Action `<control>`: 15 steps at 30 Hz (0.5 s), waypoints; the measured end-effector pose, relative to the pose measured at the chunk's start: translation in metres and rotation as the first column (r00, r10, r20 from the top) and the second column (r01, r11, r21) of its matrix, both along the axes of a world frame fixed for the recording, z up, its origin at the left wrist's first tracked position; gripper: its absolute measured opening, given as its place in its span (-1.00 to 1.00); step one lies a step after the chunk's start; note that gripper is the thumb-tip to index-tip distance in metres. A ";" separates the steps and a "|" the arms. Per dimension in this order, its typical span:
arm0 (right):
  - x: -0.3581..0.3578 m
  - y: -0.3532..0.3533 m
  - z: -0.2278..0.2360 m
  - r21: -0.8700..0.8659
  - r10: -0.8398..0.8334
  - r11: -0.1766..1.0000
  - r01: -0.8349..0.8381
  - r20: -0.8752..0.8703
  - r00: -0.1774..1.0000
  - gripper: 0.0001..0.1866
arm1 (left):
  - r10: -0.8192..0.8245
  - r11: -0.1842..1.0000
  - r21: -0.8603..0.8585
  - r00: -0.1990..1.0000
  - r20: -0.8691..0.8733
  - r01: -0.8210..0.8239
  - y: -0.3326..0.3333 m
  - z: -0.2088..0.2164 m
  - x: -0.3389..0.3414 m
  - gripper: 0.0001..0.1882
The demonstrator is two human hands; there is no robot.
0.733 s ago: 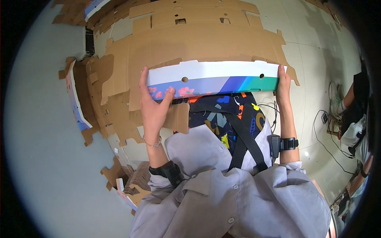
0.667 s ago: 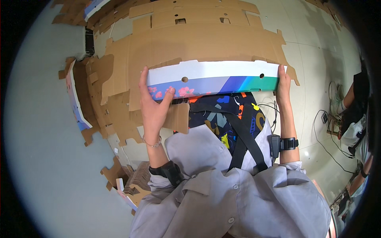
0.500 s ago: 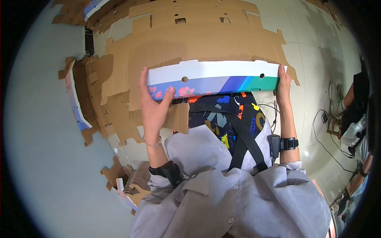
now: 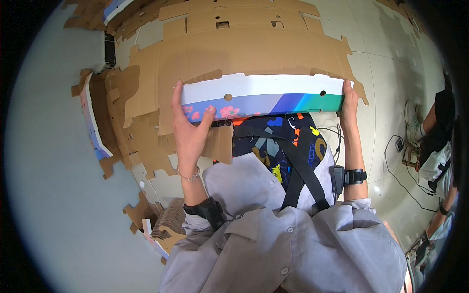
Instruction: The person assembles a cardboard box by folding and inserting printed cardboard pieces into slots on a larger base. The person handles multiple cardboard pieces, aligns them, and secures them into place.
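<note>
Across my lap stands a cardboard box, partly folded, its near wall printed white, blue and green with pink flowers. Two round holes pierce that wall. My left hand grips its left end, thumb on the printed face and fingers along the side. At the opposite end, my right hand is closed on the corner with its thumb upright. A brown flap sticks out below the box beside my left hand. Behind the printed wall, a large flat brown cardboard sheet spreads away from me; the box's inside is hidden.
More partly folded cardboard boxes lie at the left, with flat brown pieces around them. A stack of cardboard sits at lower left. Black cables run over the tiled floor at right, near another person.
Hardly anything differs: both hands keep their grip and the box stays in place. At the far right, the other person's arm has shifted slightly.
</note>
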State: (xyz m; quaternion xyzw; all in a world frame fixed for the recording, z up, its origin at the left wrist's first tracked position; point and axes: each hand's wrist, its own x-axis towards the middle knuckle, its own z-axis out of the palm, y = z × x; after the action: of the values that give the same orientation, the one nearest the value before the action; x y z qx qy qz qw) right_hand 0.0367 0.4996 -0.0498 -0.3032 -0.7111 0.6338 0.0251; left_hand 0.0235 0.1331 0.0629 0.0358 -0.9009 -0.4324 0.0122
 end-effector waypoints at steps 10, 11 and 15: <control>0.001 0.001 -0.003 0.002 0.012 1.000 -0.012 -0.018 1.000 -0.27 | -0.003 1.000 0.007 1.000 -0.016 0.003 -0.001 -0.002 0.001 -0.18; 0.001 0.002 -0.003 -0.011 0.016 1.000 -0.017 -0.026 1.000 -0.27 | -0.004 1.000 0.012 1.000 -0.019 0.005 -0.001 -0.002 0.001 -0.18; 0.000 -0.001 -0.001 -0.021 0.007 1.000 -0.008 -0.044 0.999 -0.28 | 0.003 1.000 0.010 1.000 -0.004 -0.003 0.000 -0.002 0.002 -0.18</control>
State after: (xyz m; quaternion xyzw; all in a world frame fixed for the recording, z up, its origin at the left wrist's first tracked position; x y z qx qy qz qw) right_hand 0.0368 0.4990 -0.0507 -0.2869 -0.7047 0.6479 0.0351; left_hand 0.0254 0.1330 0.0611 0.0363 -0.8985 -0.4372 0.0147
